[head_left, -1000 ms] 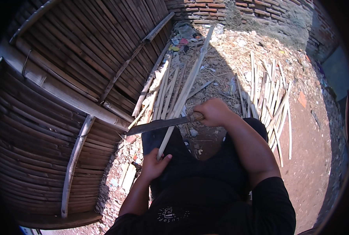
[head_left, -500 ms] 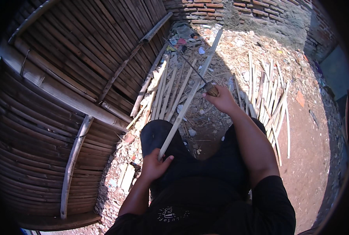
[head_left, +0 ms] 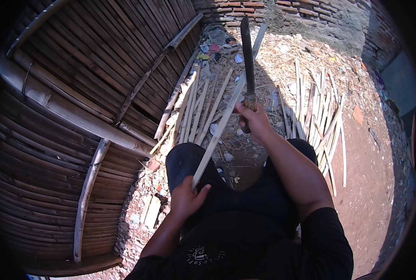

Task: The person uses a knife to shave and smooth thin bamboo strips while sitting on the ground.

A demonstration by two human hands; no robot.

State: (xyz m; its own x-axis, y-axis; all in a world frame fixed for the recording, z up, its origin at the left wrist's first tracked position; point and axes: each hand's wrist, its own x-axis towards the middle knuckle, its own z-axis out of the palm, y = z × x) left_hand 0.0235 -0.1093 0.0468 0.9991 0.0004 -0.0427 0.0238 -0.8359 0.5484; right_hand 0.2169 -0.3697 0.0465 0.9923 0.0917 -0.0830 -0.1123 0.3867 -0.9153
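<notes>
My left hand (head_left: 188,195) is closed round the near end of a long pale bamboo strip (head_left: 217,133), by my left thigh. The strip slants away from me, up and to the right, toward the brick wall. In my right hand (head_left: 254,120) is the wooden handle of a machete (head_left: 248,58), its dark blade standing up with the broad side showing. From this view the blade passes in front of the strip's far part; I cannot tell whether they touch.
Several split bamboo strips (head_left: 205,109) lie beyond my left knee, and a looser pile (head_left: 322,114) lies to the right. A bamboo-slat wall (head_left: 91,60) rises along the left. Straw, rubble and litter cover the ground before a brick wall (head_left: 306,16).
The machete has swung from slanting left with its edge-on blade to upright with its broad side visible. My left hand still holds the strip, with only a slight shift.
</notes>
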